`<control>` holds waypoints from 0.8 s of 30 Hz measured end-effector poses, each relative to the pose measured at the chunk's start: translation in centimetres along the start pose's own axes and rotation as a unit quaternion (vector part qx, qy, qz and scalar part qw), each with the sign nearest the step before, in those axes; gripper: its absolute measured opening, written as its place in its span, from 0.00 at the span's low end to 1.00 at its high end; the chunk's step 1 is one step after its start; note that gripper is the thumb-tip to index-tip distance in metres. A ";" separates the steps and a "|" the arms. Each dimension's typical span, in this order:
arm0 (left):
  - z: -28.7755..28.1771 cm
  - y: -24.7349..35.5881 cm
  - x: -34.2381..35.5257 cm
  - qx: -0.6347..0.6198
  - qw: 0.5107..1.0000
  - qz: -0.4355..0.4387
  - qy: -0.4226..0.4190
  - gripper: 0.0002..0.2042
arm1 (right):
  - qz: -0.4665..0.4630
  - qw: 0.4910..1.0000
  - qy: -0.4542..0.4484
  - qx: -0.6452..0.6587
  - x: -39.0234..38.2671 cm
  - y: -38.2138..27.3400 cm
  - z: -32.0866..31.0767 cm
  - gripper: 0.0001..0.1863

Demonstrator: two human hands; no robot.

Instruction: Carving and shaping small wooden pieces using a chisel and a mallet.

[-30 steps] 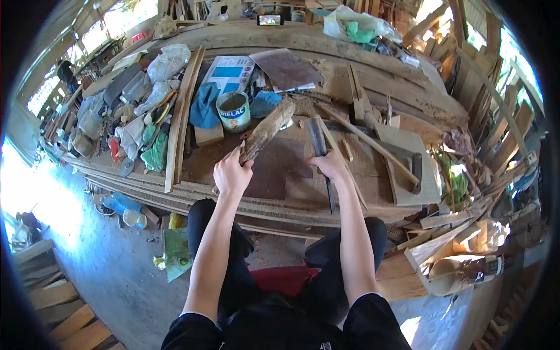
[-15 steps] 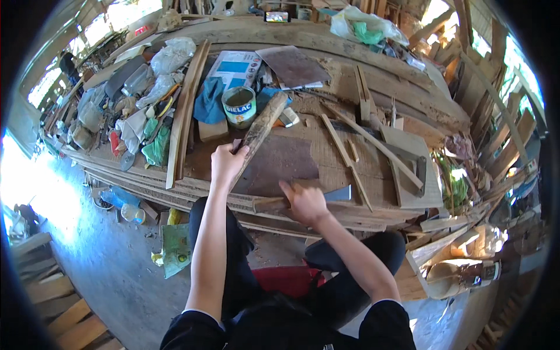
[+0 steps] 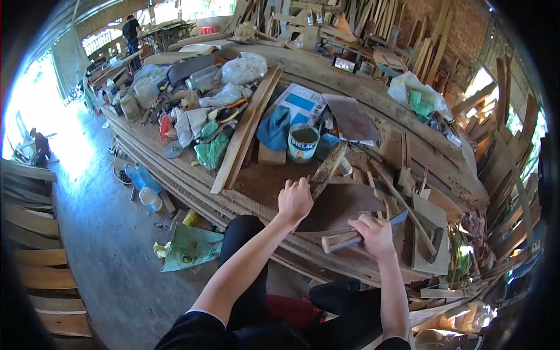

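My left hand [image 3: 294, 201] is closed around the near end of a rough, weathered stick of wood [image 3: 328, 170], which points away from me over the bench. To its right, my right hand [image 3: 374, 234] grips a flat-bladed tool with a wooden handle [image 3: 339, 241]; the handle's butt sticks out to the left, and a grey metal blade [image 3: 399, 217] shows on the right. A dark brown sheet [image 3: 341, 207] lies on the bench beneath and between the hands. Just beyond the stick stands an open tin can [image 3: 303, 146], beside a blue cloth [image 3: 273, 129].
Plastic bags, bottles and rags heap on the left of the bench, beside long wooden strips [image 3: 248, 131]. Another brown sheet [image 3: 352, 116] lies farther back. Thin sticks and a board [image 3: 431, 233] are at the right. Far left, a person [image 3: 131, 38] stands.
The view has swung left, so the bench appears farther right. My right hand has moved the bladed tool, its handle now lifted clear nearer the bench edge. My left hand still grips the stick.
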State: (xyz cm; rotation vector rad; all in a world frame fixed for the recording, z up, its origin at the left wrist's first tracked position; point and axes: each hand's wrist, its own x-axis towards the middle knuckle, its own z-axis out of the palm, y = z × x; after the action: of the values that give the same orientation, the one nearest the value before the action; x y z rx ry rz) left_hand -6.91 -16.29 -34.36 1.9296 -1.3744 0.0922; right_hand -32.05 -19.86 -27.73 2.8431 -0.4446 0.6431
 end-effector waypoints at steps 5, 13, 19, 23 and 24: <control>0.0 -1.7 1.2 -0.103 0.990 0.066 0.063 0.07 | 0.078 0.993 0.069 0.060 0.9 2.2 -6.7 0.27; -3.7 1.2 0.7 -0.455 0.886 0.018 0.091 0.05 | 0.198 0.924 0.315 -0.093 -2.7 4.9 -13.4 0.11; -5.9 3.3 -0.2 -0.299 0.854 0.376 0.198 0.14 | 0.235 0.890 0.351 -0.173 -4.1 4.2 -15.0 0.10; -6.0 3.5 -0.5 -0.287 0.860 0.373 0.200 0.14 | 0.263 0.862 0.395 -0.180 -4.1 5.4 -14.8 0.11; -6.1 3.3 -0.5 -0.283 0.861 0.372 0.201 0.14 | 0.276 0.860 0.398 -0.158 -3.1 5.1 -14.8 0.13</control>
State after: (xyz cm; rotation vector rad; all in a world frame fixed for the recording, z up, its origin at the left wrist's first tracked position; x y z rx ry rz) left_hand -7.80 -12.68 -28.51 0.7690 -1.5502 0.3896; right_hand -42.15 -20.17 -15.38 1.8745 -1.0711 1.5696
